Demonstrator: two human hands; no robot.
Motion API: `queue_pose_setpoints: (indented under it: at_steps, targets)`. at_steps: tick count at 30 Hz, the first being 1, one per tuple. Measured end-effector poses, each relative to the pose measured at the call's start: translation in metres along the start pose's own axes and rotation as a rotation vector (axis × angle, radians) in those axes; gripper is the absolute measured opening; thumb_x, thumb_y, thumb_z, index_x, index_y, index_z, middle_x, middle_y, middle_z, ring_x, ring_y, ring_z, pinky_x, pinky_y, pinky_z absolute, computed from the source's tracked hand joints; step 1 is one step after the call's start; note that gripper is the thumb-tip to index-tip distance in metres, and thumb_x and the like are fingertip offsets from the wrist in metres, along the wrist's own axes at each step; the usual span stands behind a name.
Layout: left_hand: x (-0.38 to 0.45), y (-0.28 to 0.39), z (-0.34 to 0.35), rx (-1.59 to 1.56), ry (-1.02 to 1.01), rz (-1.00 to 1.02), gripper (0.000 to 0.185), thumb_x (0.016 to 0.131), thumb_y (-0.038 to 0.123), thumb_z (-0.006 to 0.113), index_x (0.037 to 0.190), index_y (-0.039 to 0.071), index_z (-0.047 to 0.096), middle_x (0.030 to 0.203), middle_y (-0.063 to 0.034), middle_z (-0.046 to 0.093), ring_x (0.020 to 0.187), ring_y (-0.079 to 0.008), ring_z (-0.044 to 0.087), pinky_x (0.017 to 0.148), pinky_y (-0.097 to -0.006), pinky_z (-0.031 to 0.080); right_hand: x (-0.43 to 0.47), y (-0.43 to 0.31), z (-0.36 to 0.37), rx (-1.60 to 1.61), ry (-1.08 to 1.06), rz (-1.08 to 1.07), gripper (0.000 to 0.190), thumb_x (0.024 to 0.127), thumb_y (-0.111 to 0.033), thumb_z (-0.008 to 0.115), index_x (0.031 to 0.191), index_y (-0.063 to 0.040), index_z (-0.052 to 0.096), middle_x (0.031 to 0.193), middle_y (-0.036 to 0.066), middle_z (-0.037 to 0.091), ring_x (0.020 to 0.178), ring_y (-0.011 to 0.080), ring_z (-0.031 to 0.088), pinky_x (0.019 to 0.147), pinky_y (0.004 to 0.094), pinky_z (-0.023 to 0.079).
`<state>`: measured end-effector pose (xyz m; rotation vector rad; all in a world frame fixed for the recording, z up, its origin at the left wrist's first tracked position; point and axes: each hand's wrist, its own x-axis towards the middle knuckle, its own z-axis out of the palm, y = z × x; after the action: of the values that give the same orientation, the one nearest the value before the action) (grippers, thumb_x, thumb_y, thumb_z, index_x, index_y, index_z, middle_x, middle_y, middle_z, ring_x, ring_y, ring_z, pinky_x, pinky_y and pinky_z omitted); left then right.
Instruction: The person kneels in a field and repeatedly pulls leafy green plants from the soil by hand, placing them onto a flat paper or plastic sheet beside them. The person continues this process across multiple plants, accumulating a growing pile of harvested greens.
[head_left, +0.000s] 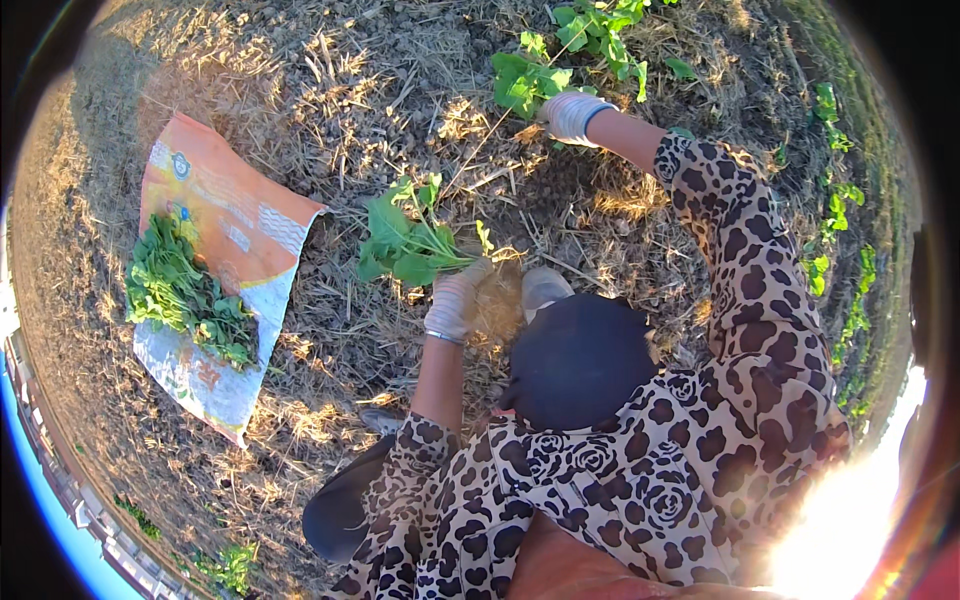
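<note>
My left hand (456, 300), in a striped work glove, is closed around the stems of a bunch of leafy green plants (409, 241), whose leaves point left. Farther forward and to the right, my right hand (574, 118), gloved the same way, reaches to the base of a leafy plant (525, 81) at the ground. Its fingertips are partly hidden by the leaves, so their grip cannot be made out. On the left, an orange and white woven sack (247, 187) lies flat with a heap of picked greens (180, 289) on it.
Dry straw and clods cover the soil (352, 150). More leafy plants (611, 37) grow at the top, and a row of green plants (836, 210) runs down the right side. My shoe (544, 289) and bent knees are close to my left hand. Bright sun glares at lower right.
</note>
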<state>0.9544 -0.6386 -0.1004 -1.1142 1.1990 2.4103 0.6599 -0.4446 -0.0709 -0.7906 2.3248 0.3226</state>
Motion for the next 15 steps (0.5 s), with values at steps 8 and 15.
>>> queue_pose_setpoints:
  at_steps: [8,15]
  targets:
    - [0.086,-0.028,-0.016,1.252,-0.071,0.316,0.018,0.086,0.014,0.069,0.102,0.008,0.065,0.095,-0.002,0.069,0.083,-0.0173,0.065,0.08,-0.0335,0.053,0.059,-0.015,0.025,-0.168,-0.063,-0.114,0.016,0.078,-0.008,0.07,0.091,-0.001,0.074,0.086,0.019,0.071,0.078,0.0325,0.07,0.066,0.0408,0.057]
    - [0.139,-0.011,0.05,0.354,-0.036,-0.16,0.039,0.087,0.018,0.071,0.115,-0.005,0.057,0.104,-0.01,0.068,0.087,-0.0179,0.066,0.075,-0.0286,0.06,0.054,-0.018,0.064,0.034,-0.063,0.023,0.021,0.082,-0.009,0.063,0.101,-0.005,0.073,0.1,0.016,0.072,0.095,0.0337,0.069,0.079,0.0429,0.057]
